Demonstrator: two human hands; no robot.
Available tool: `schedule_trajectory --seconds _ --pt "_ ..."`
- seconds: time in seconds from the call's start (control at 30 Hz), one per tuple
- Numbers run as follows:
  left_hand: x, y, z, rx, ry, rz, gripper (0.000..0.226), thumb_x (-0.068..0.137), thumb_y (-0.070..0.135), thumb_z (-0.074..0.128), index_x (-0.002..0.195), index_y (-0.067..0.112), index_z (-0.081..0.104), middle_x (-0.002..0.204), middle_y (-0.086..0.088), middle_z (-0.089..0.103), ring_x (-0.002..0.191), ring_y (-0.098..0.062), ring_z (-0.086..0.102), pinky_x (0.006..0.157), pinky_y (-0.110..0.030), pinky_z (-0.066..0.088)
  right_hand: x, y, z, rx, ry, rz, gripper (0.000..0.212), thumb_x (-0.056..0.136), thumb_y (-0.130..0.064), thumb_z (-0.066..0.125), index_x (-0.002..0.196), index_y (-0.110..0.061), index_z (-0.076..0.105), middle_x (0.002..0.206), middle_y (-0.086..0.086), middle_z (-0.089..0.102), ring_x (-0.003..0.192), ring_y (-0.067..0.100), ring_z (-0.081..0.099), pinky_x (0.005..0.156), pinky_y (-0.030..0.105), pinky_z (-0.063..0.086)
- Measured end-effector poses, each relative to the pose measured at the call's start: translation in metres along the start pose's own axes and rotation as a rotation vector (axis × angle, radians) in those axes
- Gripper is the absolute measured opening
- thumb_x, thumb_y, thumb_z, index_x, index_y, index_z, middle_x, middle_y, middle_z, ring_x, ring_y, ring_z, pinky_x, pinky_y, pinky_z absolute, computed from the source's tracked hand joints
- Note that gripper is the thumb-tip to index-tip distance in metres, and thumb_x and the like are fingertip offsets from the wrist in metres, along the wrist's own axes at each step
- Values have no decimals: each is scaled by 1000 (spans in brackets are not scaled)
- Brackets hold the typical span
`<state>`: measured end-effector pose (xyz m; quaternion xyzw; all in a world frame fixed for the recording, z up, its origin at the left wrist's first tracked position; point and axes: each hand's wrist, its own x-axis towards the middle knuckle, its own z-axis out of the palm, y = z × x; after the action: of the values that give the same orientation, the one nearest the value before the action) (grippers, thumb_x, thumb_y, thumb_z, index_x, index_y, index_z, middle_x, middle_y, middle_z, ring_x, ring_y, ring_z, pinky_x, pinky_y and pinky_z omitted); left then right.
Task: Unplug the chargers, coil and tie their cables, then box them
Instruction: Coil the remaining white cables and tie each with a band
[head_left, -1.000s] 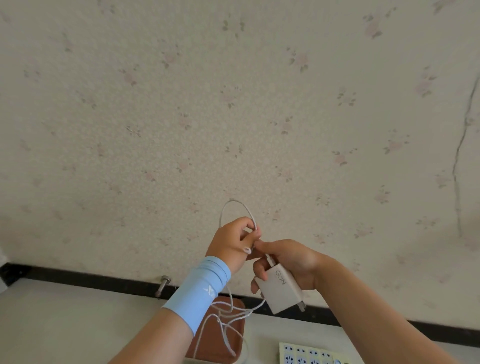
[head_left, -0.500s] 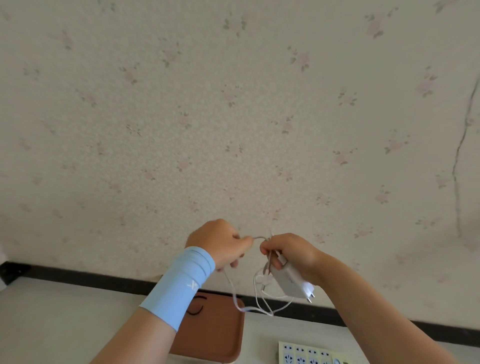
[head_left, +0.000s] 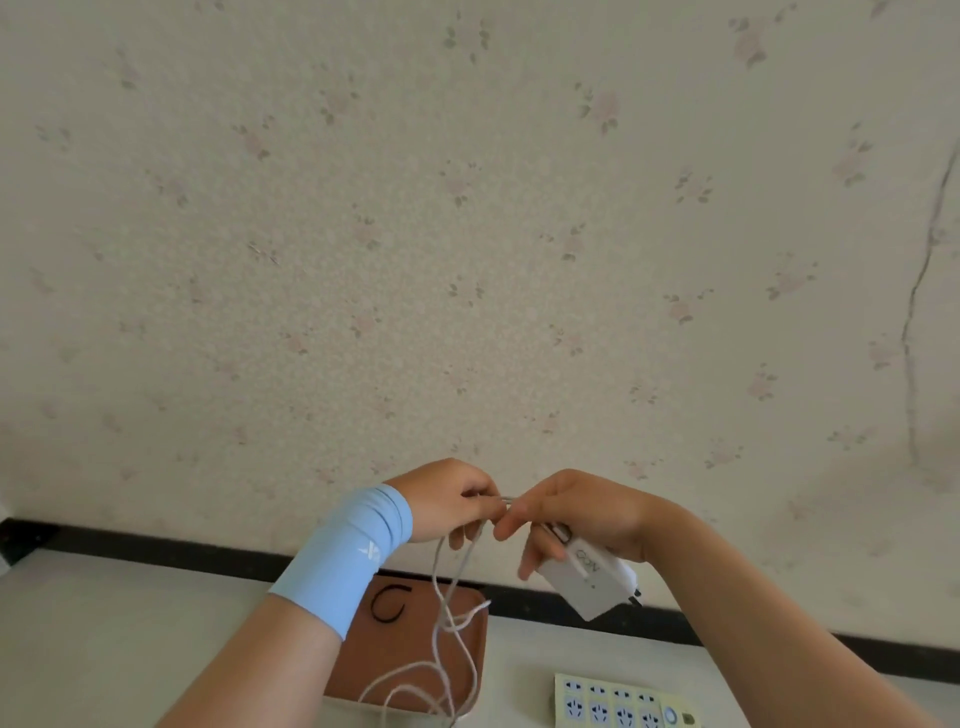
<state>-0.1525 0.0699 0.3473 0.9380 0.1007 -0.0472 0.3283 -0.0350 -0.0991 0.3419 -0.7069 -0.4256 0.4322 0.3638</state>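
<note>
I hold a white charger brick (head_left: 592, 582) in the air in front of the wall, prongs pointing right. My right hand (head_left: 576, 512) curls round its top and pinches the white cable (head_left: 449, 613) beside it. My left hand (head_left: 447, 499), a light blue sleeve on its wrist, pinches the same cable a finger's width to the left. The rest of the cable hangs in loose loops down over the brown tray (head_left: 410, 649).
A black hair tie (head_left: 387, 605) lies in the brown tray on the white table (head_left: 104, 649). A power strip (head_left: 618, 701) with several sockets lies at the bottom right. Flowered wallpaper and a black baseboard (head_left: 171, 545) stand behind.
The cable loop that stood above my left hand is gone; both hands now pinch the cable close together and lower. The hanging loops are longer and looser over the tray.
</note>
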Motion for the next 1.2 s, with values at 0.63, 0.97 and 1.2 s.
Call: schedule_trajectory --seconds 0.63,0.97,1.2 --pt "3 -11 -12 -300 -31 -143 32 98 32 57 72 12 56 55 2 51 53 -13 54 73 -31 54 6 8 -21 323 459 80 30 102 -7 41 82 -3 62 55 0 35 48 12 29 49 23 28" --pt "9 3 -7 -889 147 -125 31 103 28 45 85 10 61 57 5 32 45 -6 21 36 -16 16 3 14 -12 -82 225 30 36 91 8 44 103 -10 73 82 2 75 74 13 65 90 26 51" --pt "3 12 -11 -1008 -65 -131 34 104 32 41 81 12 57 56 6 27 40 -3 18 34 -14 12 9 7 -11 155 489 3 36 79 10 36 75 -8 68 55 1 48 49 14 36 48 27 35"
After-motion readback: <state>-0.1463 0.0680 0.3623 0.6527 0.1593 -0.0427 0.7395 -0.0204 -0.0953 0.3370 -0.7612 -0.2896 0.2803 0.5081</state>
